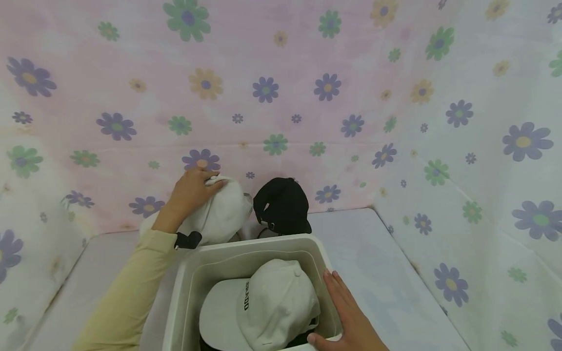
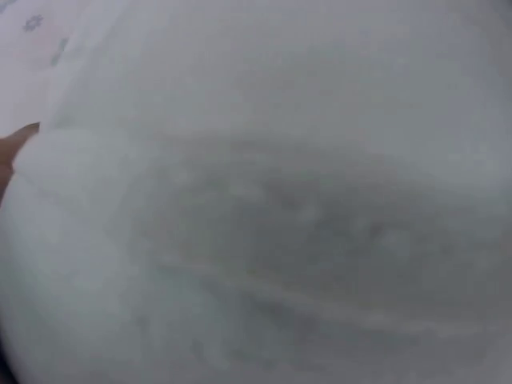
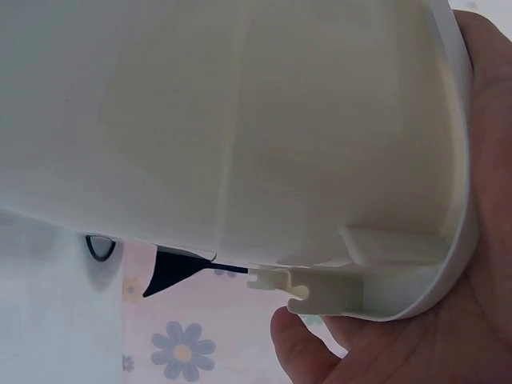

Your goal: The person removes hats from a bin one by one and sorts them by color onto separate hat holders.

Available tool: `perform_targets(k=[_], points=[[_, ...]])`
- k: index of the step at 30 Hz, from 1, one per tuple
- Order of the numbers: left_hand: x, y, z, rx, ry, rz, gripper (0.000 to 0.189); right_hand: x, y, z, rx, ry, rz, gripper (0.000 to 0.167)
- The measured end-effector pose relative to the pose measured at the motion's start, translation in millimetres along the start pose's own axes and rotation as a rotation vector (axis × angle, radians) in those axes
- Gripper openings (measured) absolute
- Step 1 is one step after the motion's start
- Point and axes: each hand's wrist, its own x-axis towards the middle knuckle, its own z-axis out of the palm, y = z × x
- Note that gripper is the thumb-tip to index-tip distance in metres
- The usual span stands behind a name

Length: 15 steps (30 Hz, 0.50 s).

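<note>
Behind the bin, my left hand [image 1: 190, 190] pinches the top of a white cap [image 1: 228, 209] between thumb and fingers. In the left wrist view the white cap's cloth [image 2: 256, 208] fills nearly everything, blurred, with a fingertip [image 2: 18, 148] at the left edge. My right hand [image 1: 351, 317] rests along the right rim of a white plastic bin [image 1: 254, 244], fingers straight, thumb at the near corner. In the right wrist view its palm lies against the bin's rim [image 3: 466, 160]. Inside the bin lies another white cap [image 1: 276, 302] with dark lettering, brim pointing left.
A black cap [image 1: 283, 207] stands behind the bin, right of the pinched white one. Something dark lies under the cap in the bin. A pale table surface [image 1: 369, 258] spreads around the bin, with flower-patterned cloth walls [image 1: 281, 117] at the back and sides.
</note>
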Motion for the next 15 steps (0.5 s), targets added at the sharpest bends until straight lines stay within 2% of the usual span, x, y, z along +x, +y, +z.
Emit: perform_targets(k=[3,6,9,15], points=[[-0.7,-6.5,1.8,0.01,-0.108,-0.056,0.061,-0.1,-1.5,-0.1,0.001,0.002,0.003,0.11],[-2.1,-11.0,4.3,0.036,-0.175,-0.076,0.067,-0.1,-1.6,0.2,0.004,0.005,0.0,0.11],[-3.3,-14.4,7.7,0.061,-0.183,-0.059,0.067,-0.1,-0.8,0.7,0.008,0.006,-0.006,0.109],[-6.1,-18.6,15.3,0.075,-0.124,-0.019,0.066,-0.5,0.6,2.3,0.011,0.017,-0.016,0.109]])
